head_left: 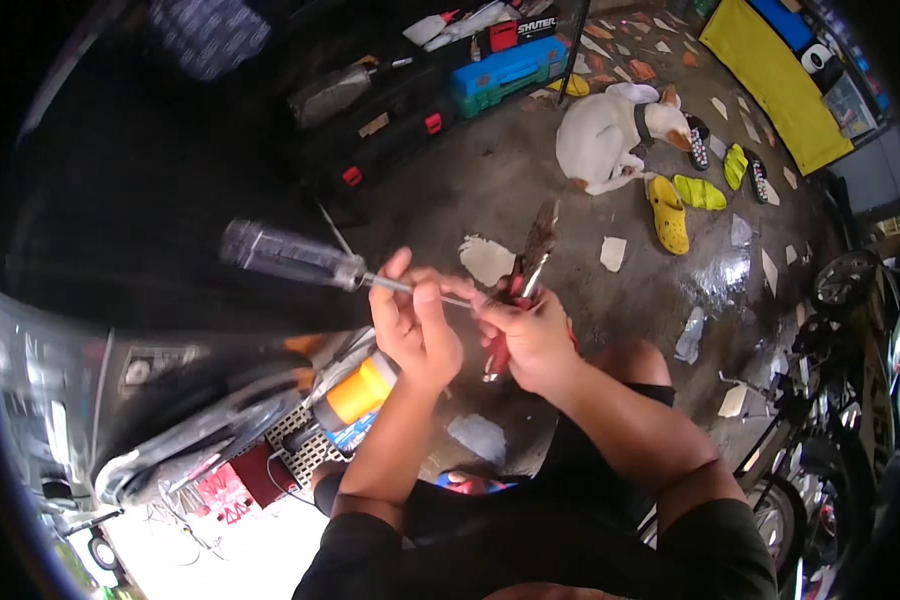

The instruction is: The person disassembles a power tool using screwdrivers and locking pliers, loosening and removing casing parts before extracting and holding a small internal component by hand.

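Observation:
A screwdriver [292, 256] with a clear handle points left, its thin shaft running right through my left hand [416, 325]. The left fingers are curled around that shaft. My right hand [538, 338] is closed on a red-handled tool [501, 352], from which a dark, flat blade-like part and a shiny metal piece stick up; its exact kind is hard to tell. The screwdriver's tip end reaches the right thumb and fingertips, which hide whether they pinch it. Both hands are held close together in front of my body, above the floor.
A white dog [600, 140] lies curled on the floor, near yellow clogs [668, 215]. Toolboxes, including a blue case [510, 75], stand at the back. A bicycle wheel [775, 520] is at right. A yellow-orange object [358, 392] sits left of my left forearm.

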Available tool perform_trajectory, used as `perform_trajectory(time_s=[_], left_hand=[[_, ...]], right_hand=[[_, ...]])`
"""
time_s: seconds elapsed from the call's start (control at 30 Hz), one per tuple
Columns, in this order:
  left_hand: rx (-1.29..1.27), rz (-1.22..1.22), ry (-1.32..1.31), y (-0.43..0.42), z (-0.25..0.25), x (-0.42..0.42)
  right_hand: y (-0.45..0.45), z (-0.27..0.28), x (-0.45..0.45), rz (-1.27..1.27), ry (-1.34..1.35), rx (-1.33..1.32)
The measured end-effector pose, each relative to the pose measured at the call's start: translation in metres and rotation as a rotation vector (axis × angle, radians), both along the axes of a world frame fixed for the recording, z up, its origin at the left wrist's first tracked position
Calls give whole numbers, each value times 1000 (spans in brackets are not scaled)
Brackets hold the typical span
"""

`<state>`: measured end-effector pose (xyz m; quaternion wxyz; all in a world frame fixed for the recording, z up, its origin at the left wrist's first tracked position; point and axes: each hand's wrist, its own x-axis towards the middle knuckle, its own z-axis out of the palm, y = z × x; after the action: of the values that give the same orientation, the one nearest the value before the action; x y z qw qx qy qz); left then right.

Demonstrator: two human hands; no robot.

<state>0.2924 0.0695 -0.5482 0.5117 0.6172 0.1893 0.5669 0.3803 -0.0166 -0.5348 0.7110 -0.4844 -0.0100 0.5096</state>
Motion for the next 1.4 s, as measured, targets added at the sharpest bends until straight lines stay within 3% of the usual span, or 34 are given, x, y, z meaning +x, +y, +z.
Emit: perform_trajectory(time_s=[0.1,0.13,0.17,0.23,0.3,0.33,0.4,0.47,0.53,0.6,0.7,0.83,0.93,1.03,1.07,1.13,1.27,1.4], left_hand=[[-250,-25,50,33,12,44],[-365,-31,37,48,17,61],[-361,-18,167,69,17,75],[-356,12,428,116,15,103],[-8,128,728,155,25,142],[173,179,876,175,27,162],[311,163,882,216,18,199],[370,156,936,255,6,231],[346,165,1032,290,-10,260],[449,238,927,324,-22,293],[441,374,970,374,-33,338],[501,356,1016,436,-50,388],[705,564,924,442,-68,416],[528,207,1094,435,-71,437],[663,312,1139,446,-89,444],[667,331,1167,443,-91,448],[715,459,980,448,-78,440],[473,424,760,402,-19,426]], right_hand=[[14,-20,21,-13,44,-130],[16,-18,26,24,55,-283],[18,-15,31,65,67,-438],[10,-54,29,147,-40,-367],[5,-76,20,266,-222,-493],[10,-44,34,381,-161,-573],[-2,-73,22,511,-298,-595],[-4,-67,26,613,-432,-581],[-9,-64,24,505,-414,-522],[-7,-48,35,404,-438,-497],[-2,-38,60,572,-45,-622],[2,-78,41,508,-115,-633],[16,-77,59,542,-49,-591],[19,-81,63,486,-101,-612],[19,-83,65,510,-79,-628],[23,-78,75,562,-37,-661],[21,-79,69,556,-224,-669],[26,-77,63,555,-225,-636]])
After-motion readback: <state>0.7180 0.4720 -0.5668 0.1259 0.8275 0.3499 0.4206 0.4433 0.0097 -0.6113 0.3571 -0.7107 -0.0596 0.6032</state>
